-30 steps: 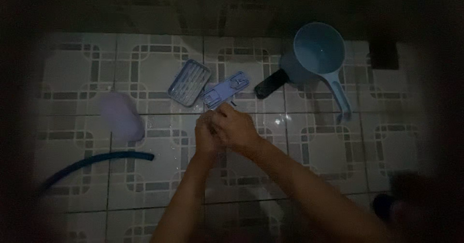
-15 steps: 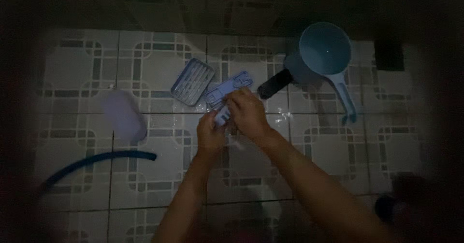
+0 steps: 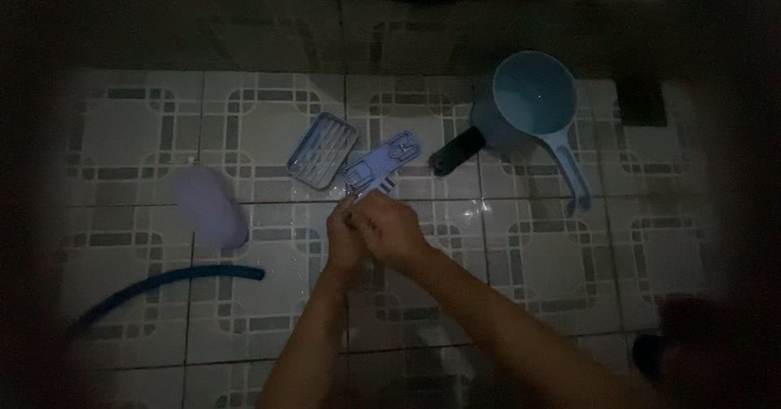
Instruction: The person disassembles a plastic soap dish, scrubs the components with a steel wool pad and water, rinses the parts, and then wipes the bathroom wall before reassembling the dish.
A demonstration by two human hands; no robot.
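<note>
The two hands are pressed together over the wet patterned tile floor (image 3: 529,246), the right hand (image 3: 392,228) wrapped over the left hand (image 3: 343,238); whether anything is clasped between them cannot be told in the dim light. Just beyond their fingertips lies a flat blue plastic piece (image 3: 381,162), with a ridged blue soap dish (image 3: 322,150) beside it to the left. Farther right stands a blue dipper (image 3: 530,108) with a dark object (image 3: 456,150) against it. To the left lie a pale oval thing (image 3: 210,206) and a dark hose (image 3: 171,283).
</note>
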